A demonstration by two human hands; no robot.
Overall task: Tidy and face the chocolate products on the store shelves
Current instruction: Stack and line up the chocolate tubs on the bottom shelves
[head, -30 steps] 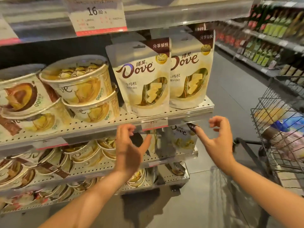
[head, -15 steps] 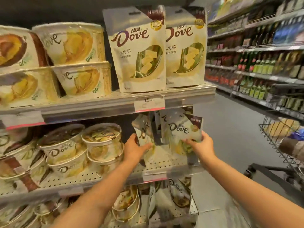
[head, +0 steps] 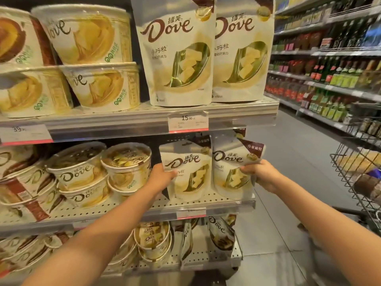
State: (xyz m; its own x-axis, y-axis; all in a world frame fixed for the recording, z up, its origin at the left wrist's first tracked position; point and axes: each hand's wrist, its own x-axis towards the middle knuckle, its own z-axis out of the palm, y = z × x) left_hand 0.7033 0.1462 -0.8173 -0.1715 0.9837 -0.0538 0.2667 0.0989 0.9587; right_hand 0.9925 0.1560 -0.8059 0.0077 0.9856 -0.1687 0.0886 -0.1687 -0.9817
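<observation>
Step in hand: facing the two Dove pouches on the middle shelf (head: 206, 205); both stand upright at the right end of that shelf, just beside each other, printed fronts outward. The left hand (head: 159, 179) is closed on the left edge of the left pouch (head: 188, 172), thumb over its front; the right hand (head: 260, 174) grips the right edge of the right pouch (head: 231, 168), fingers curled onto the front panel. The right pouch sits slightly forward and is tilted a little, its top corner leaning toward the aisle; further pouches stand behind, partly hidden.

Next move, as judged: square both pouches to the shelf lip, bases flat and tops level, matching the pair of large pouches (head: 179, 50) on the upper shelf (head: 144, 118); release only once they stand unaided, since soft pouches tend to slump or fall forward.

Surroundings: stacked Dove tubs (head: 125, 164) stand close to the left of the left pouch, touching or nearly touching the left wrist; a careless sideways push could shift them. The price tag (head: 188, 121) and the upper shelf edge hang just above the pouch tops, limiting lift. On the bottom shelf (head: 206, 263), pouches (head: 220, 236) lean and twist, not yet faced. A wire trolley (head: 358, 176) stands to the right, near the right forearm; bottle shelving (head: 329, 79) lies well apart across the aisle.
</observation>
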